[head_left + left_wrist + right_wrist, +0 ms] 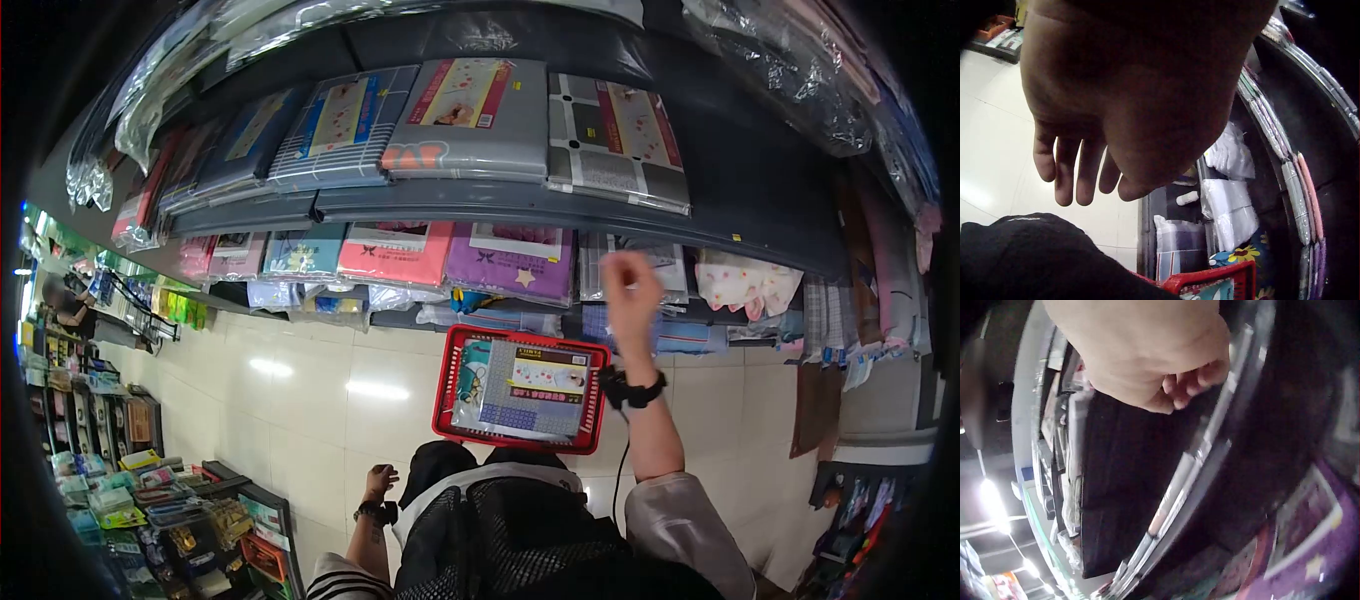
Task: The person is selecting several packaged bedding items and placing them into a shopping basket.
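Note:
My right hand (632,300) is raised in front of the shelves, blurred, its fingers loosely bent and nothing held in them. In the head view it overlaps a grey package (592,270) on the lower shelf, beside a purple packaged sheet set (510,262). The right wrist view shows the same hand (1147,356) near a shelf edge, thumb and fingertips close together. Low by my left leg hangs my left hand (378,482), holding nothing. Its fingers (1067,169) extend loosely in the left wrist view. Between my knees and the shelf stands a red basket (452,432) containing flat packages (535,395).
Packaged bedding lines the upper shelf (430,202), including a grey pack (480,130) and a checked one (615,140). A floral cloth bundle (745,285) lies at right. Goods are heaped on a stand (170,520) at lower left. Another person (70,310) is at far left.

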